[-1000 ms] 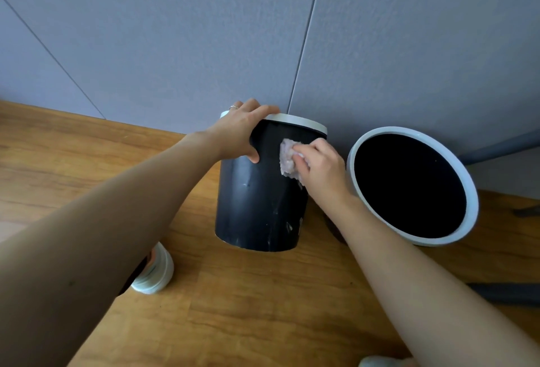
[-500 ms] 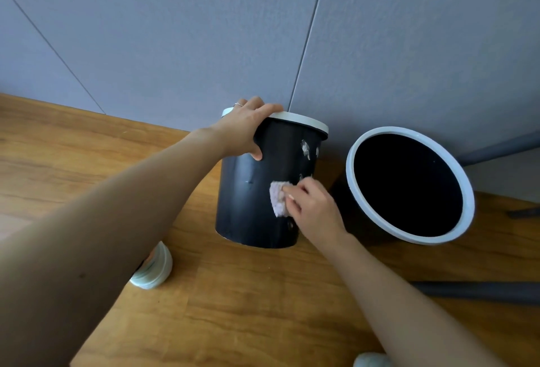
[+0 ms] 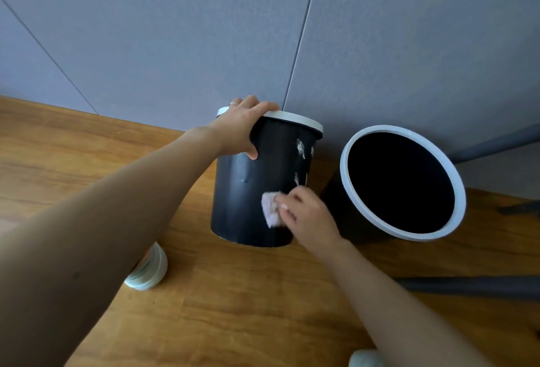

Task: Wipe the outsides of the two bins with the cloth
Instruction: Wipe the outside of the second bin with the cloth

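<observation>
Two black bins with white rims stand on a wooden floor by a grey wall. The left bin (image 3: 242, 200) is tilted away, its base lifted toward me. My left hand (image 3: 244, 128) grips its white rim at the top. My right hand (image 3: 304, 216) presses a small pale pink cloth (image 3: 270, 208) against the lower right side of that bin. Whitish smears (image 3: 301, 148) show on the bin's side above the cloth. The right bin (image 3: 401, 182) leans toward me, its dark inside facing the camera.
A pale shoe tip (image 3: 147, 271) shows under my left arm and another (image 3: 365, 359) at the bottom edge. Dark grey bars (image 3: 467, 286) lie on the floor at the right. The grey wall (image 3: 204, 30) stands right behind the bins.
My right hand has slid the cloth down the left bin's side, from near the rim to near the base, uncovering smears higher up. My left hand stays on the rim.
</observation>
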The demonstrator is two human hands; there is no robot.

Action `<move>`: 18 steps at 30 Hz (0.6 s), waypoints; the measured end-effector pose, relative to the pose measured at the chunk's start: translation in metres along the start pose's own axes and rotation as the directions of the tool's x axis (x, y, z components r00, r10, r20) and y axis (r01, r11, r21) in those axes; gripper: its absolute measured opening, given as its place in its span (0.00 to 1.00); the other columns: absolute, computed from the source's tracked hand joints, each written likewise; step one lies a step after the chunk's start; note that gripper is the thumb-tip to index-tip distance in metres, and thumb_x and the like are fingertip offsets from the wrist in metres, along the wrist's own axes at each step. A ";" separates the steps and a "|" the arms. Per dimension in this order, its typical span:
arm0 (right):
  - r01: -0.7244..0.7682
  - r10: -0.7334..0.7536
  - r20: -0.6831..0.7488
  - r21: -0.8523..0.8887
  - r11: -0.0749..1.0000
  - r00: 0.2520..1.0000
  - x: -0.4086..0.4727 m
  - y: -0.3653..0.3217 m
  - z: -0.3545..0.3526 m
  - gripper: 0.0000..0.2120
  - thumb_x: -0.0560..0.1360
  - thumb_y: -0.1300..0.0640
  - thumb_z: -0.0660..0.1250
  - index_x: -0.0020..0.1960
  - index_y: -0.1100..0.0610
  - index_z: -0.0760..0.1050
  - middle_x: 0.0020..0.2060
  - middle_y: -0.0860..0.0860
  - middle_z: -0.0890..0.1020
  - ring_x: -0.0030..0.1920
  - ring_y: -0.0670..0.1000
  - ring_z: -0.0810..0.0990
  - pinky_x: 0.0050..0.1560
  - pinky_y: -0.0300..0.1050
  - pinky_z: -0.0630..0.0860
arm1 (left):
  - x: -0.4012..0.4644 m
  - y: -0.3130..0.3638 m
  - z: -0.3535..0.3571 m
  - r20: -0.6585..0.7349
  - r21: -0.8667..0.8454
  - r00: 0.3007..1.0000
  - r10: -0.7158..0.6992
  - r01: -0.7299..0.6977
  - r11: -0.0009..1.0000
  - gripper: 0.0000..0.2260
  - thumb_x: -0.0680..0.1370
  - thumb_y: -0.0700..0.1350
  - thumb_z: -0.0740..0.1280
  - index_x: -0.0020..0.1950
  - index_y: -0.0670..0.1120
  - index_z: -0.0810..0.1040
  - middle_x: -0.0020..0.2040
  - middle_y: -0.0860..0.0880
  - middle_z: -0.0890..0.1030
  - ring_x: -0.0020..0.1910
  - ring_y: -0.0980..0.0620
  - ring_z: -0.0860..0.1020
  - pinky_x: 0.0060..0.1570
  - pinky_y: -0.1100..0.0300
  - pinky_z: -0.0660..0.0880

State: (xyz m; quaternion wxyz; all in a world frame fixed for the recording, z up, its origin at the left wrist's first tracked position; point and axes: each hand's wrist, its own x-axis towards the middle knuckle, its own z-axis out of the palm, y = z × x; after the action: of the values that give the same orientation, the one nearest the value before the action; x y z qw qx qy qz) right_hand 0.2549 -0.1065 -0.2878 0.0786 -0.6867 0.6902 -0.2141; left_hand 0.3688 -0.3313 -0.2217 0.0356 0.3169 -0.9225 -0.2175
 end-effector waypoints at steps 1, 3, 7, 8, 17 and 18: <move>-0.064 0.067 -0.086 0.032 0.997 0.994 0.008 0.005 -0.004 0.08 0.77 0.63 0.66 0.54 0.61 0.81 0.45 0.55 0.77 0.45 0.52 0.75 0.46 0.43 0.76 | 0.000 0.000 0.000 0.001 -0.005 1.000 -0.004 0.004 1.000 0.46 0.59 0.44 0.82 0.71 0.59 0.61 0.60 0.50 0.67 0.60 0.43 0.63 0.59 0.47 0.69; -0.111 0.116 -0.172 0.040 0.993 0.978 0.016 0.009 -0.007 0.09 0.77 0.64 0.67 0.56 0.62 0.81 0.45 0.55 0.77 0.45 0.52 0.76 0.45 0.43 0.76 | -0.001 0.000 -0.001 0.009 -0.008 1.000 -0.010 0.010 1.000 0.46 0.59 0.44 0.81 0.71 0.59 0.61 0.60 0.50 0.67 0.61 0.44 0.63 0.59 0.47 0.69; -0.077 0.080 -0.057 0.053 0.996 0.995 -0.007 0.000 0.008 0.07 0.77 0.62 0.66 0.55 0.59 0.79 0.45 0.51 0.75 0.44 0.49 0.74 0.43 0.40 0.77 | 0.001 -0.001 -0.003 0.011 -0.022 1.000 -0.025 0.026 0.999 0.46 0.59 0.43 0.81 0.70 0.59 0.62 0.58 0.51 0.66 0.61 0.44 0.63 0.59 0.47 0.69; -0.039 0.040 -0.014 0.060 0.997 0.999 -0.017 -0.004 0.012 0.07 0.77 0.62 0.66 0.54 0.58 0.79 0.44 0.51 0.75 0.43 0.48 0.74 0.42 0.38 0.75 | 0.002 -0.002 -0.003 0.009 -0.027 0.999 -0.036 0.036 0.999 0.45 0.59 0.44 0.80 0.70 0.60 0.62 0.57 0.52 0.65 0.60 0.44 0.62 0.58 0.48 0.69; 0.100 -0.100 -0.003 0.047 0.994 0.995 -0.028 -0.002 0.017 0.07 0.76 0.62 0.66 0.52 0.59 0.81 0.42 0.53 0.79 0.42 0.50 0.77 0.38 0.40 0.78 | 0.010 0.000 0.003 -0.061 -0.155 0.986 -0.156 0.145 0.977 0.33 0.62 0.53 0.80 0.62 0.52 0.68 0.53 0.50 0.70 0.58 0.43 0.63 0.54 0.49 0.66; 0.102 -0.102 -0.007 0.047 0.994 0.995 -0.028 -0.002 0.018 0.07 0.76 0.62 0.67 0.52 0.59 0.81 0.42 0.53 0.78 0.42 0.50 0.77 0.38 0.39 0.77 | 0.011 -0.001 0.001 -0.048 -0.166 0.986 -0.158 0.148 0.975 0.32 0.62 0.52 0.80 0.61 0.53 0.68 0.52 0.49 0.71 0.58 0.43 0.63 0.53 0.50 0.65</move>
State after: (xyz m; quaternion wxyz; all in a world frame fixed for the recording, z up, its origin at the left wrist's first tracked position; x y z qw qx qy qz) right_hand 0.2652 -0.0822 -0.3081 0.0819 -0.7186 0.6491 -0.2358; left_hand 0.3607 -0.3385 -0.2240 0.0727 0.3893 -0.8732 -0.2841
